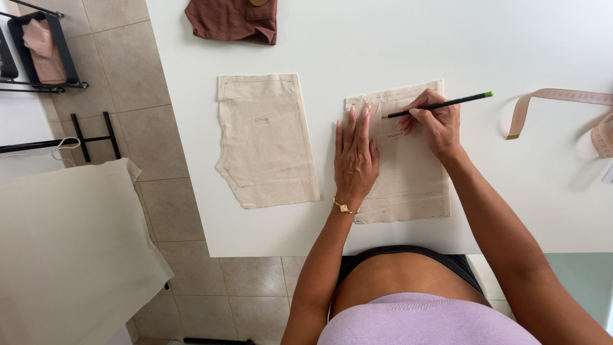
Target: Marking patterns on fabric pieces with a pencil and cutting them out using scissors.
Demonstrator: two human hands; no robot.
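Pressing flat with fingers together, the left hand (355, 158) lies palm down on the left edge of a beige fabric piece (408, 172), which sits on the white counter (511, 191) close to its near edge. A gold bracelet (345, 207) circles that wrist. The right hand (435, 122) rests on the upper part of the same piece and pinches a black pencil (440, 104) between thumb and fingers; the pencil's tip touches the cloth just right of the left hand's fingertips, and its green end points toward the counter's right side. A faint drawn line runs along the borders of the fabric.

Just beside it, to the left and apart from it, lies a second beige fabric piece (265, 137) of like shape, flat and untouched. At the far edge of the counter sits a folded brown garment (233, 20). Near the right edge a pale pink measuring tape (562, 102) curls loosely, well apart from the hands.

Off the counter's left edge, over the tiled floor (179, 160), a cream cloth (70, 243) drapes across a surface, and a black rack (45, 51) holds something pink.
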